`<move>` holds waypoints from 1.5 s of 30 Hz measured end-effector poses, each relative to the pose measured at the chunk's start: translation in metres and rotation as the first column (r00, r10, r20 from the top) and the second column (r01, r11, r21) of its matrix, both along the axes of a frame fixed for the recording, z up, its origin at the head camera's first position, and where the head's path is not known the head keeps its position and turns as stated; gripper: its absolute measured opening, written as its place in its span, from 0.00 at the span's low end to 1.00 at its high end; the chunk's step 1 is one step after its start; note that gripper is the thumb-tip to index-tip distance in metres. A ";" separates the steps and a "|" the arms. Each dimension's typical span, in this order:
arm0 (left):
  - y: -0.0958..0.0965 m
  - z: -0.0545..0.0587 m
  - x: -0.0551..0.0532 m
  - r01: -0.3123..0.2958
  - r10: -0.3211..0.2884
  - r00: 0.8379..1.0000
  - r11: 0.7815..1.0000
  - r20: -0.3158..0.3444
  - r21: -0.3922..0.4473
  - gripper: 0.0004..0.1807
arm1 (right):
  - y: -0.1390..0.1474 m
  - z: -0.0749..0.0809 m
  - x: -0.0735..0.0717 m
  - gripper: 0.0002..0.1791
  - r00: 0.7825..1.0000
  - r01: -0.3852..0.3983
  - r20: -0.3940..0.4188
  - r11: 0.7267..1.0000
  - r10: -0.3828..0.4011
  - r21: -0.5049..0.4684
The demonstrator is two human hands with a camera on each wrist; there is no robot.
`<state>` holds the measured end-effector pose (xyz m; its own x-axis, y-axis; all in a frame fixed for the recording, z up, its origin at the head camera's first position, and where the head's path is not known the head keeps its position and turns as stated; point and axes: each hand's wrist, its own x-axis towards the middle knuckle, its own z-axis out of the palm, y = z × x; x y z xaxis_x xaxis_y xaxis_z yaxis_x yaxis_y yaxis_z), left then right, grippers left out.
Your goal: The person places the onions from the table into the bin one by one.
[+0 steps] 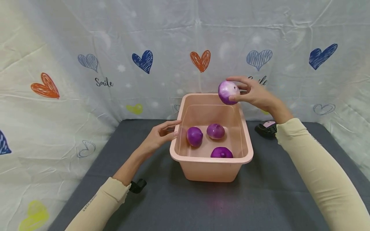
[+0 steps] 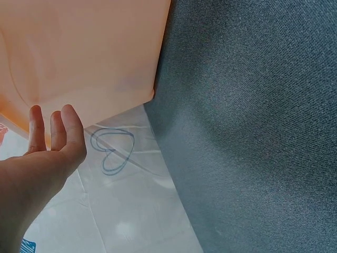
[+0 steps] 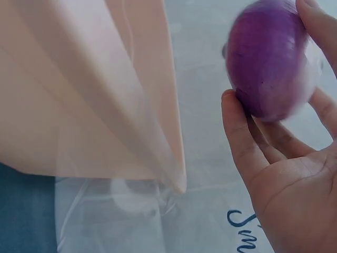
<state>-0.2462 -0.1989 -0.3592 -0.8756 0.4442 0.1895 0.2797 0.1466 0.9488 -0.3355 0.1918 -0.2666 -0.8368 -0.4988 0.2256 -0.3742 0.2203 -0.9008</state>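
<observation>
My right hand [image 1: 254, 94] holds a red onion [image 1: 228, 91] over the far right corner of a pink plastic tub [image 1: 211, 171]. In the right wrist view, fingertips and thumb grip the sides of this purple-and-white onion [image 3: 268, 58]. At the tub's left rim is my left hand [image 1: 162, 134], its fingers loosely extended, fingertips right at the edge. The left wrist view shows those fingers against the tub wall [image 2: 89, 52]. Inside the tub lie three more red onions: one at the left [image 1: 195, 136], one near the middle [image 1: 215, 131] and one partly hidden behind the front rim [image 1: 222, 152].
The tub stands on a dark grey cloth-covered table [image 1: 196, 205]. Right behind the table hangs a pale curtain [image 1: 173, 35] printed with hearts and lettering. Each wrist carries a black strap-on device, one by the right cuff [image 1: 266, 130] and one under the left [image 1: 138, 186].
</observation>
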 end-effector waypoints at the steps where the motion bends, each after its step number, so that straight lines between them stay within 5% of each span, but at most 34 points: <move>1: 0.000 0.000 0.000 0.000 0.000 1.000 1.000 0.001 -0.004 0.28 | 0.000 0.000 0.000 0.38 1.000 -0.004 0.000 1.000 0.004 -0.004; 10: 0.001 -0.002 -0.001 0.009 -0.009 1.000 1.000 -0.005 0.006 0.29 | 0.017 -0.008 0.004 0.30 0.999 -0.010 -0.035 0.999 0.009 -0.034; 20: -0.001 -0.001 -0.001 0.006 -0.006 1.000 1.000 -0.008 -0.001 0.29 | 0.053 -0.024 0.014 0.26 0.993 0.104 -0.059 0.994 -0.102 0.036; 30: -0.001 -0.001 -0.001 0.008 -0.008 1.000 1.000 -0.007 -0.008 0.28 | 0.090 -0.048 0.026 0.24 0.983 0.179 0.031 0.984 -0.180 0.022; 45: -0.001 -0.003 -0.001 0.016 -0.016 1.000 1.000 -0.006 0.005 0.29 | 0.142 -0.094 0.049 0.33 0.945 0.300 0.091 0.943 -0.314 0.144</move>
